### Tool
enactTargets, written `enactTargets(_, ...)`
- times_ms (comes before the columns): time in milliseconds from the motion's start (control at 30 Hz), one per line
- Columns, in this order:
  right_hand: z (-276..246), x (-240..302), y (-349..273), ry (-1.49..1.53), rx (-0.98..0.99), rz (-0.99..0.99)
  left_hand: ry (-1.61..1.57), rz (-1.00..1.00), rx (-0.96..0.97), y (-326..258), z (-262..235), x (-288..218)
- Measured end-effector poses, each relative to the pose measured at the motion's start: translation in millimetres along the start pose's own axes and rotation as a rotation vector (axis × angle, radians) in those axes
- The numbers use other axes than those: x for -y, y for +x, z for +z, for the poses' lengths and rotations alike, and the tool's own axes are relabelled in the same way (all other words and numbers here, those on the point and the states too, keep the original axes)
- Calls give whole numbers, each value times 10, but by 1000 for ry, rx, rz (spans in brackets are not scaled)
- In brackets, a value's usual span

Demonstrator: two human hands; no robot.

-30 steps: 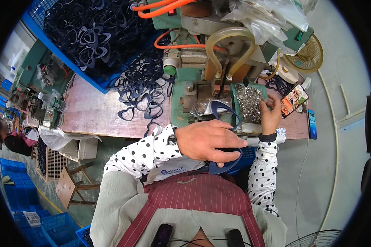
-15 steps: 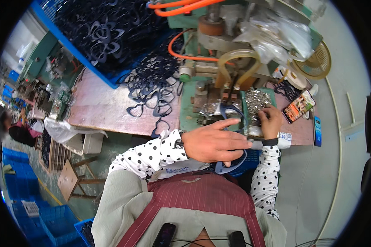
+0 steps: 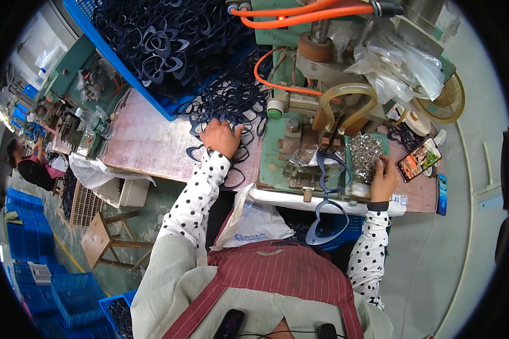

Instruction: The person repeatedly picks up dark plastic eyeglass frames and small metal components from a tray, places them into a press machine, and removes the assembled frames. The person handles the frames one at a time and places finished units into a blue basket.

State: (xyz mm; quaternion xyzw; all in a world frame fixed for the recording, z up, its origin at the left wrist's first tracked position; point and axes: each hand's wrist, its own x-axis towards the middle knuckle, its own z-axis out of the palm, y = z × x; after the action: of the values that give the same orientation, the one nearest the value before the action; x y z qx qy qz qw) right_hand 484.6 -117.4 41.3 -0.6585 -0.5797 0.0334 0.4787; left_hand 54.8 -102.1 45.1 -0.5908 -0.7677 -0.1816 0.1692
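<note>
My left hand [image 3: 221, 138] rests on loose dark blue spectacle frames [image 3: 223, 104] heaped on the table, its thumb apart from the bent fingers. No frame is visibly lifted in it. My right hand [image 3: 384, 178] is at the near right edge of a tray of small shiny metal parts [image 3: 365, 151]. Thumb and fingertips are pinched together there; anything between them is too small to make out. Between my hands, one dark blue spectacle frame [image 3: 316, 238] hangs from the press [image 3: 302, 141], its lower ring jutting over the table's front edge.
A blue crate [image 3: 131, 73] full of frames stands at the back left. Orange hoses [image 3: 311, 20] and plastic bags [image 3: 401, 62] hang about the press. On the right lie a phone with a lit screen [image 3: 418, 160] and a blue packet [image 3: 441, 194]. A wooden stool [image 3: 99, 240] stands left.
My left hand has gone from beside the hanging spectacle frame, left and away, to the heap. My right hand stays by the metal parts. The whole view has shifted slightly.
</note>
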Motion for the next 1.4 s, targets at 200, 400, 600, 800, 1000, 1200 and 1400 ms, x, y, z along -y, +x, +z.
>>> enactTargets(200,4,-34,-11,29,1,3,18,29,-36,71,-48,-68)
enactTargets(400,-88,339,7,42,-6,-59,-617,25,84,-116,-594,-150)
enactTargets(600,-124,1009,2,450,177,71,-723,681,-392,-292,-1358,-721)
enactTargets(800,-281,1631,-84,643,379,87,-790,1037,-408,-502,-1526,-1165)
enactTargets(1000,-277,1797,-90,667,416,228,-1071,1101,-240,-540,-1490,-1324)
enactTargets(1200,-205,1954,-42,779,426,214,-1042,1215,-299,-621,-1538,-1266)
enactTargets(1400,-152,1834,-49,793,349,177,-1127,1352,-264,-446,-1468,-1287)
